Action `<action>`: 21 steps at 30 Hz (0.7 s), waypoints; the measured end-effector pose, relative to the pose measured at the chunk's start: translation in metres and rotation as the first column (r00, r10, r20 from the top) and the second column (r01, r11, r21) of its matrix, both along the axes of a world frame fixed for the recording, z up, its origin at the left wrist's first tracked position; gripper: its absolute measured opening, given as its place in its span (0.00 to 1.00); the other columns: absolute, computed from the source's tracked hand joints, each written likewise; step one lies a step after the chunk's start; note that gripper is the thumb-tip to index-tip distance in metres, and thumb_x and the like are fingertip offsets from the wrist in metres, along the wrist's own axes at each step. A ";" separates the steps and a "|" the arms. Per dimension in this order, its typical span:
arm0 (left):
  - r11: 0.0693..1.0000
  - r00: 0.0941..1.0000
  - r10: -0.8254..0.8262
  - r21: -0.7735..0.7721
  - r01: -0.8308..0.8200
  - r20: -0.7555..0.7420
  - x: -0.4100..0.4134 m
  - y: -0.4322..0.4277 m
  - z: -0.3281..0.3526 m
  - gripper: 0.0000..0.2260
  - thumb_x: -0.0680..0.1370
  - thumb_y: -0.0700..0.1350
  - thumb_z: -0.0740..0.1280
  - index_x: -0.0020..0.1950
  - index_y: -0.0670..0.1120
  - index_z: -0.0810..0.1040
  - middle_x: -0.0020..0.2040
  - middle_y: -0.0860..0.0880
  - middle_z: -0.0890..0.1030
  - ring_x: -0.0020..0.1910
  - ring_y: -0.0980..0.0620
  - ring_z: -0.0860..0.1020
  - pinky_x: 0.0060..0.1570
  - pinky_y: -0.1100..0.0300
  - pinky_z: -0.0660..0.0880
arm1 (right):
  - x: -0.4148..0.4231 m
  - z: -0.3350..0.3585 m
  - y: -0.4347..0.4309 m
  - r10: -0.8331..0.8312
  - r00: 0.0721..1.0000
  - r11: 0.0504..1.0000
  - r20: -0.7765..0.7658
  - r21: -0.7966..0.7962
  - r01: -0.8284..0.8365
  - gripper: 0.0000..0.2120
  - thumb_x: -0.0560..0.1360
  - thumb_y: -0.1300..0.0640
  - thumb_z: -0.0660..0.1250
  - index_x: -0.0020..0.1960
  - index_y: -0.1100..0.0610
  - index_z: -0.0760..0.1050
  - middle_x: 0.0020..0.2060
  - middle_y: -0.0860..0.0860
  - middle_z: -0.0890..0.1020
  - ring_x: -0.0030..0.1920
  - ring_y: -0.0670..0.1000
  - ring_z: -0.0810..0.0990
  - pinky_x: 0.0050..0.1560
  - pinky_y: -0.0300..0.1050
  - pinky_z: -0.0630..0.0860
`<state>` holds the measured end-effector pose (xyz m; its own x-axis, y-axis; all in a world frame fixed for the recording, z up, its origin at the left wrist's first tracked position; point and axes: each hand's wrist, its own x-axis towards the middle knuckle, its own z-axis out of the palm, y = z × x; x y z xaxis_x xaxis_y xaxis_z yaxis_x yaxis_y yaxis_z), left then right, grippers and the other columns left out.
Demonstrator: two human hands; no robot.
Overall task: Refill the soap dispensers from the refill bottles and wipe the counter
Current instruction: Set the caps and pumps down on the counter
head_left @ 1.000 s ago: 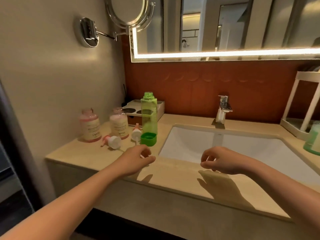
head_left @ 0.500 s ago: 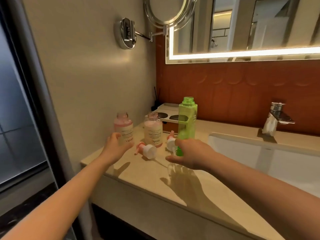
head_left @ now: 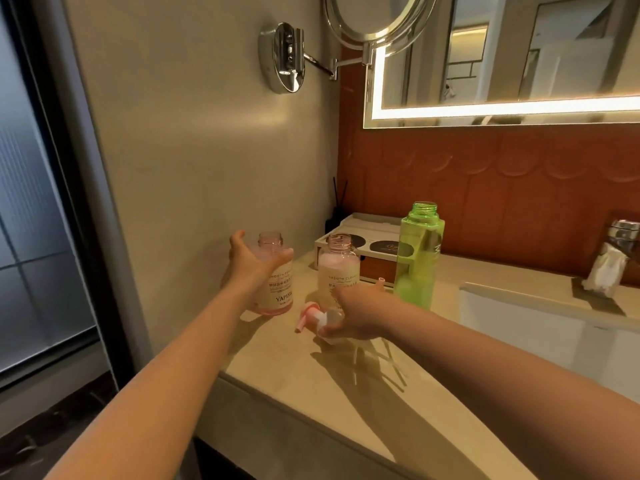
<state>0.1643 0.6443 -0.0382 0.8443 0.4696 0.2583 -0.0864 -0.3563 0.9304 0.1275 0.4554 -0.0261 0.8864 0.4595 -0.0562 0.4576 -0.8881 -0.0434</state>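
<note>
Two pink soap dispensers stand uncapped at the counter's left end. My left hand (head_left: 251, 266) is wrapped around the left dispenser (head_left: 277, 289), near the wall. The second dispenser (head_left: 337, 268) stands just right of it, untouched. My right hand (head_left: 353, 315) closes on a pink-and-white pump head (head_left: 313, 315) lying on the counter (head_left: 294, 368) in front of that dispenser; its clear tube trails under my wrist. A tall green refill bottle (head_left: 419, 258) stands open to the right. A second pump head's pink tip barely shows behind my right hand.
A white tray box (head_left: 363, 230) with round holes sits against the red back wall, reed sticks beside it. The sink basin (head_left: 540, 323) and chrome tap (head_left: 620, 237) lie to the right. A swing-arm mirror (head_left: 377, 19) hangs overhead; a dark door frame stands at left.
My left hand has closed around the left dispenser. My right hand moved left from the green bottle's base down onto the pump head. The view shifted further left.
</note>
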 end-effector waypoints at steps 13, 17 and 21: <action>1.000 0.994 0.013 0.013 -0.015 0.113 0.019 -0.002 -0.018 0.29 0.65 0.50 0.77 0.61 0.46 0.70 0.58 0.46 0.77 0.50 0.50 0.75 0.46 0.58 0.70 | 0.005 -0.014 0.017 0.022 0.997 0.993 -0.069 0.114 -0.014 0.19 0.74 0.48 0.67 0.61 0.54 0.71 0.49 0.51 0.78 0.51 0.51 0.75 0.54 0.44 0.72; 0.999 0.990 0.007 0.051 -0.014 0.141 0.011 -0.003 -0.022 0.23 0.66 0.49 0.76 0.57 0.47 0.72 0.53 0.49 0.79 0.48 0.50 0.77 0.44 0.59 0.70 | 0.003 -0.009 0.010 0.030 0.998 0.960 -0.060 0.281 -0.012 0.12 0.74 0.47 0.66 0.46 0.56 0.74 0.32 0.47 0.72 0.34 0.45 0.71 0.34 0.35 0.67; 0.999 0.985 -0.040 0.017 0.037 0.171 -0.006 -0.010 -0.027 0.20 0.67 0.48 0.75 0.55 0.50 0.72 0.50 0.49 0.79 0.47 0.48 0.79 0.42 0.59 0.72 | 0.000 0.001 -0.009 0.002 0.995 0.893 -0.098 0.448 0.043 0.15 0.73 0.46 0.66 0.48 0.58 0.77 0.36 0.51 0.78 0.32 0.45 0.73 0.29 0.34 0.67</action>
<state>0.1578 0.6339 -0.0651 0.8044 0.4329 0.4068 -0.2577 -0.3626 0.8956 0.1273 0.4463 -0.0251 0.8968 0.4371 0.0684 0.4135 -0.7730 -0.4811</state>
